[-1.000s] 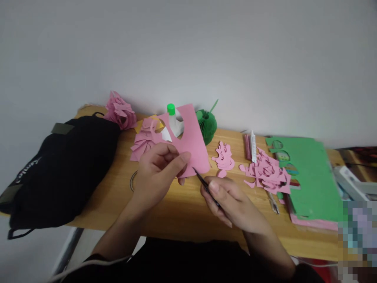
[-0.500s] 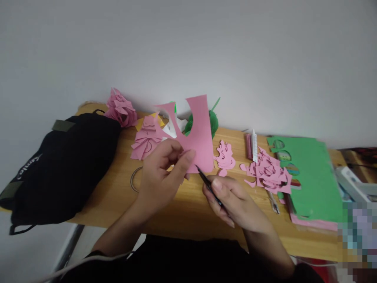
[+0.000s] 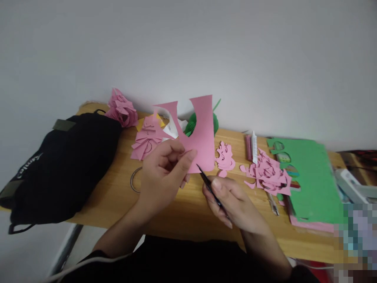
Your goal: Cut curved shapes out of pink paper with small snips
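My left hand (image 3: 165, 169) pinches the lower left edge of a pink paper sheet (image 3: 203, 133) between thumb and fingers. The sheet stands up above the table, with large curved pieces cut out of its top and left side. My right hand (image 3: 231, 200) is closed around a slim black pointed tool (image 3: 209, 184); whether it is scissors, tweezers or a knife is not clear. The tool's tip meets the sheet's lower edge, just right of my left thumb. Small pink paper cutouts (image 3: 225, 157) lie on the table beyond the sheet.
On the wooden table (image 3: 176, 216), a black bag (image 3: 73, 165) lies left and a pink paper flower (image 3: 122, 110) behind it. A ring (image 3: 132, 181) is by my left wrist. Right are pink scraps (image 3: 268, 173), two tubes (image 3: 253, 145) and green sheets (image 3: 312, 177). Behind is a wall.
The pink sheet has shifted slightly right and turned a little in my left hand. My right hand stays almost in place, with the black tool still at the sheet's lower edge.
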Available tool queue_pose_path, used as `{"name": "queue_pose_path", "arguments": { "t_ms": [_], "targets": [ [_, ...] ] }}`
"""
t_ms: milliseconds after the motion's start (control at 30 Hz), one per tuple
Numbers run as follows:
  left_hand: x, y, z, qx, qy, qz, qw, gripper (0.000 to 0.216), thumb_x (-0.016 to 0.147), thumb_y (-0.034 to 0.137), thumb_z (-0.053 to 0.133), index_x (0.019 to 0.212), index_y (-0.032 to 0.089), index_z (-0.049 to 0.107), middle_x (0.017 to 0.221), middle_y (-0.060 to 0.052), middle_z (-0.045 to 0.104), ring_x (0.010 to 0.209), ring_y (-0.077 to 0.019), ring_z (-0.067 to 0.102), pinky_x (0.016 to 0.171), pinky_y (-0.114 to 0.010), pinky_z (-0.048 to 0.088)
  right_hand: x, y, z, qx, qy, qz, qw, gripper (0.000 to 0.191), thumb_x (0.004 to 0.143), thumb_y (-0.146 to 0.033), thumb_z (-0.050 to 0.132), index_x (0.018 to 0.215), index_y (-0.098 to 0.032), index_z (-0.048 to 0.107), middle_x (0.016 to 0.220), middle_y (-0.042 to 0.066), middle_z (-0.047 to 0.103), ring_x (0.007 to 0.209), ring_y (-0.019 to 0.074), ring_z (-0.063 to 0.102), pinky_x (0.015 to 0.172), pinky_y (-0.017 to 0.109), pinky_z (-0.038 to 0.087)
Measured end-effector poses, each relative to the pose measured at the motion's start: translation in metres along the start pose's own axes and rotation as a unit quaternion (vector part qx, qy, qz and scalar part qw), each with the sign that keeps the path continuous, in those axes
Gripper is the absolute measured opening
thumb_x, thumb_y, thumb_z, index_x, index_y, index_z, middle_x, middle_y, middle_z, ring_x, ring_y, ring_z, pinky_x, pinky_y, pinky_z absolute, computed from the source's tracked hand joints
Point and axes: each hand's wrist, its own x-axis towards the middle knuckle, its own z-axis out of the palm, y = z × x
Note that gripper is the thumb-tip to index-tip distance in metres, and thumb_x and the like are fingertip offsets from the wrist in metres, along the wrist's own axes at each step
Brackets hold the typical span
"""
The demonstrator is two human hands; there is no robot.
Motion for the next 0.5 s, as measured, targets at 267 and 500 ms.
{"name": "queue_pose_path", "arguments": {
  "t_ms": [267,500],
  "targets": [
    [-0.0023,-0.0023,0.0040,-0.004,0.004,-0.035,0.999,0.023,0.081,0.021,0.069,0.070,0.020,0.049,0.041,0.009,0.053,0.029,-0.0051,0.046,0.031,-0.014,0.035,0.0034,0.0028,0.0018,-0.003,0.020,0.004,1.000,0.048,0.093,-0.064,0.040,0.070,-0.021,0.043,0.041,-0.011,0.038,0.027,0.0040,0.026,0.027,0.015,0.019],
    [-0.0011,-0.0025,0.0048,-0.018,-0.001,-0.037,0.999,0.024,0.082,0.024,0.067,0.067,0.020,0.049,0.045,0.008,0.053,0.033,-0.0064,0.049,0.035,-0.016,0.039,0.0031,0.0032,0.0021,-0.002,0.024,0.002,1.000,0.048,0.094,-0.063,0.039,0.070,-0.021,0.043,0.040,-0.011,0.037,0.026,0.0041,0.025,0.026,0.016,0.018]
  ]
}}
